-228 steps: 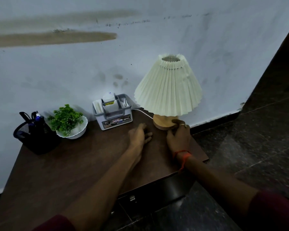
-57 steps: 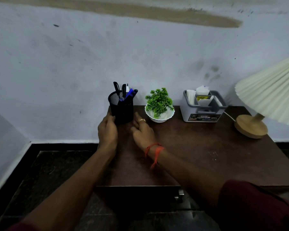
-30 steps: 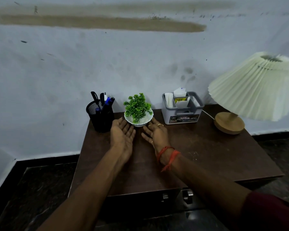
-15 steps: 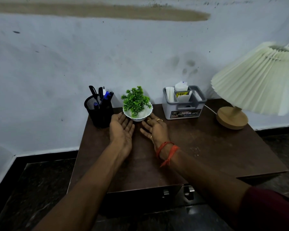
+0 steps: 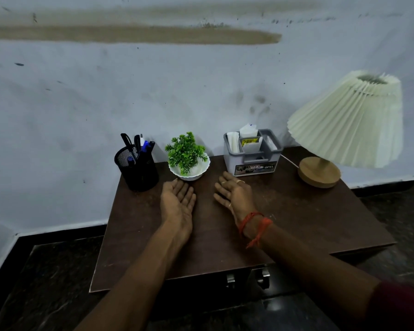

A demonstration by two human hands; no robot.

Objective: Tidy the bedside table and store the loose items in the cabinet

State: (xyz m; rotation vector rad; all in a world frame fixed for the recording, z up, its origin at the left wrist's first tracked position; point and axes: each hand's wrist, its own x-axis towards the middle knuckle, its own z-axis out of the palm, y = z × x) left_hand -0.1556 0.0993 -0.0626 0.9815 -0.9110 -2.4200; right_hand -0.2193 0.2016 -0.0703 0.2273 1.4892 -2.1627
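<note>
Bedside table (image 5: 296, 223) against the wall (image 5: 201, 91), black mesh pen holder (image 5: 136, 168) at its back left, left hand (image 5: 177, 199) lying slack and empty, palm inward, just before the plant (image 5: 185, 151) in a white bowl (image 5: 191, 172), right hand (image 5: 234, 194) likewise empty, grey caddy (image 5: 252, 156) behind it, pleated lamp (image 5: 344, 125) far right.

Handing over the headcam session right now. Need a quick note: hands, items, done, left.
Left hand and right hand: both open, palms showing, holding nothing, low over the table just in front of the plant bowl.
Along the wall, left to right: pen holder, plant bowl, grey caddy, lamp.
Done: those four stand upright in a row.
Left: probably only a final check. The cabinet handles show below the front edge, but the inside is hidden.
</note>
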